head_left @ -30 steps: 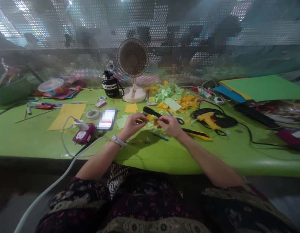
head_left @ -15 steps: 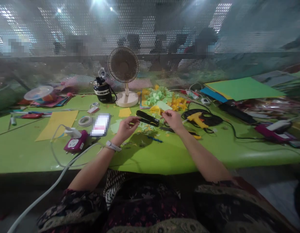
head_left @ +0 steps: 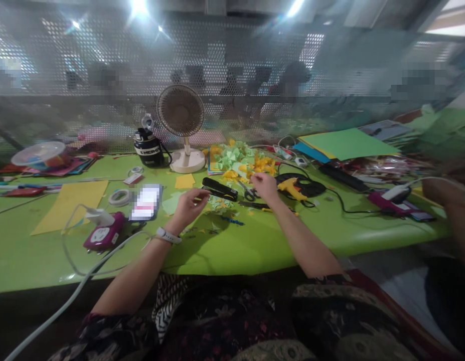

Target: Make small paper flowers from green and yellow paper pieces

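Note:
My left hand [head_left: 189, 208], wearing a white wristband, is held over the table with thumb and forefinger curled together. Whatever lies between them, if anything, is too small to make out. Beside its fingertips is a black stapler [head_left: 220, 189]. My right hand [head_left: 265, 186] has its fingers pinched together; their content cannot be told. Next to it lies a pair of scissors [head_left: 249, 191], and a dark-bladed cutter [head_left: 255, 205] is just below. Behind my right hand is a pile of green paper pieces [head_left: 236, 153] and yellow paper flowers [head_left: 264, 164]. Green scraps [head_left: 220, 203] lie under the stapler.
A yellow glue gun [head_left: 291, 188] lies beside coiled black cable. Left are a phone [head_left: 145, 202], tape roll [head_left: 119, 197] and purple power adapter [head_left: 105, 231] with a white cord. Behind stand a fan [head_left: 187, 160] and bottle [head_left: 148, 149]. Another person's arm [head_left: 452, 200] is at far right.
The view has swung right and tilted up, so the table things sit further left and lower. My right hand has shifted slightly right of the stapler, exposing the scissors. Another person's arm has appeared.

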### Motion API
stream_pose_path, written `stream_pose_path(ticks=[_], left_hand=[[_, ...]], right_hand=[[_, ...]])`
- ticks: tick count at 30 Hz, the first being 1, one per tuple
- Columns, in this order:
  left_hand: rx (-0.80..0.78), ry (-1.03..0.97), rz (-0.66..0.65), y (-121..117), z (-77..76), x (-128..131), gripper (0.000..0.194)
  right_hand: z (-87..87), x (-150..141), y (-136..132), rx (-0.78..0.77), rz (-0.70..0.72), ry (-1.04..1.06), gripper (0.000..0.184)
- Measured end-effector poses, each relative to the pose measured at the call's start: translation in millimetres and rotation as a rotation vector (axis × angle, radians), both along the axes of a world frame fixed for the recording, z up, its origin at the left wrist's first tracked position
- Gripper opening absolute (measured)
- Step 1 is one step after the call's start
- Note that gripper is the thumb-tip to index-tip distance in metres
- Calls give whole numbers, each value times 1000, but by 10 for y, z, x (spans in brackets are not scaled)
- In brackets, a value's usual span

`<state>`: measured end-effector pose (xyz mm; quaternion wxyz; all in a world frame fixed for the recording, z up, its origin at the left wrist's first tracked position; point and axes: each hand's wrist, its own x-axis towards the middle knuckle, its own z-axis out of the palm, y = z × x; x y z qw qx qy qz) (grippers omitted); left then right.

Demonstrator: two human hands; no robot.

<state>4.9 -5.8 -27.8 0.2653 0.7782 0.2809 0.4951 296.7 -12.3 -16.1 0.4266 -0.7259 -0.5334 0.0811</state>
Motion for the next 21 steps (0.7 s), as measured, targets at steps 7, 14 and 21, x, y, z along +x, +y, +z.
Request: stream_pose_path(ticks=[7, 14, 21], left_hand=[[19, 6, -15, -9, -2, 9, 16], [30, 26, -22, -47, 37, 17, 15], [70, 39, -24, -83, 69, 21, 13]], right_hand=[[108, 235, 96, -99, -35, 93, 22], [323, 521, 576, -186, -151, 150, 10], [284, 598, 1026, -243, -123, 63, 34]])
